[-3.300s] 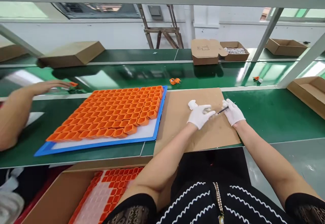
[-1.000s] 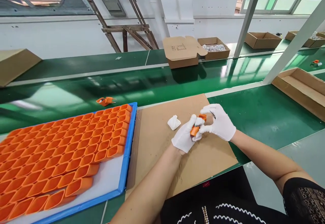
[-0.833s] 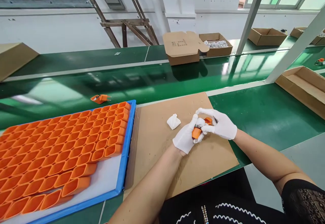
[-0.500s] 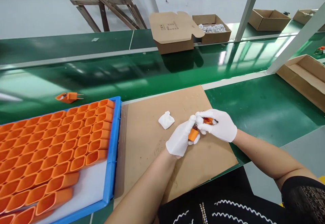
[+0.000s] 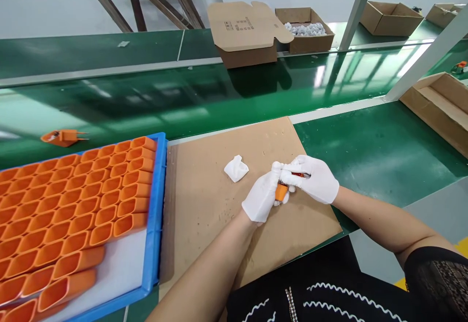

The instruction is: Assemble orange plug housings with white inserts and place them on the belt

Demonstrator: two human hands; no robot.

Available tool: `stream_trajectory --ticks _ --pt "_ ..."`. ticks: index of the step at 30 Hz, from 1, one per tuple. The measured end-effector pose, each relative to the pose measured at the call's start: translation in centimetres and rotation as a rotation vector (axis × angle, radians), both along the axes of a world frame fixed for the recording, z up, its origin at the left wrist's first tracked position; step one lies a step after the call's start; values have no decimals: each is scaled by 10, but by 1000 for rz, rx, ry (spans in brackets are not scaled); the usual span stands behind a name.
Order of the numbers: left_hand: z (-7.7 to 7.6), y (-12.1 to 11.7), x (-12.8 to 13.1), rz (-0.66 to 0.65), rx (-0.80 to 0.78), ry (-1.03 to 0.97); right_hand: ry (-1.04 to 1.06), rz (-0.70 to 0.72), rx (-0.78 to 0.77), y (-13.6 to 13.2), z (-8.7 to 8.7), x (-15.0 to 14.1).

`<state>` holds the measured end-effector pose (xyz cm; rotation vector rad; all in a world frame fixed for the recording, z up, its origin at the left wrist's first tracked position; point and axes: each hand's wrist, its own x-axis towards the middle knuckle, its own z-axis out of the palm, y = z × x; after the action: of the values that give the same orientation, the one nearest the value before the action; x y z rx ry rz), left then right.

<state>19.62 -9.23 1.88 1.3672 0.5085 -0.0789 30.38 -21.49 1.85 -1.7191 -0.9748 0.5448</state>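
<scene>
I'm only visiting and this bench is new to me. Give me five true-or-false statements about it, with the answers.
1. The left hand and right hand are gloved in white. True.
2. The crumpled white item is in the right hand. False: the crumpled white item lies on the cardboard sheet.
3. The left hand holds an orange part. True.
4. The blue-rimmed tray sits right of the cardboard sheet. False: the blue-rimmed tray sits left of it.
5. A two-pronged orange piece lies on the green surface. True.
</scene>
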Motion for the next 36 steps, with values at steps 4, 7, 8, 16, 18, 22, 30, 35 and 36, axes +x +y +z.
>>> stream_trajectory --ticks 4,7,8,16,18,22,30,35,36 --pt "1 1 0 -52 9 -9 -78 -41 -59 0 -2 -2" --pt "3 4 0 -56 -77 -5 -196 -86 -66 -1 -7 -4" --pt "4 5 0 -40 -113 1 -224 -86 -50 -2 -9 -6" --pt "14 4 -5 -83 -20 -10 -140 -12 25 -6 -21 -17" --pt "13 5 -5 -90 16 -5 -163 -37 -7 -4 -21 -16" --pt "8 10 -4 -117 -17 36 -164 -3 -13 -2 -18 -6" --pt "7 12 -2 -107 -106 78 -129 86 -66 1 0 -3" --pt "12 12 -2 -185 -134 70 -38 85 -63 1 -1 -3" --pt "12 12 -2 -183 -116 75 -34 85 -58 1 -2 -2"
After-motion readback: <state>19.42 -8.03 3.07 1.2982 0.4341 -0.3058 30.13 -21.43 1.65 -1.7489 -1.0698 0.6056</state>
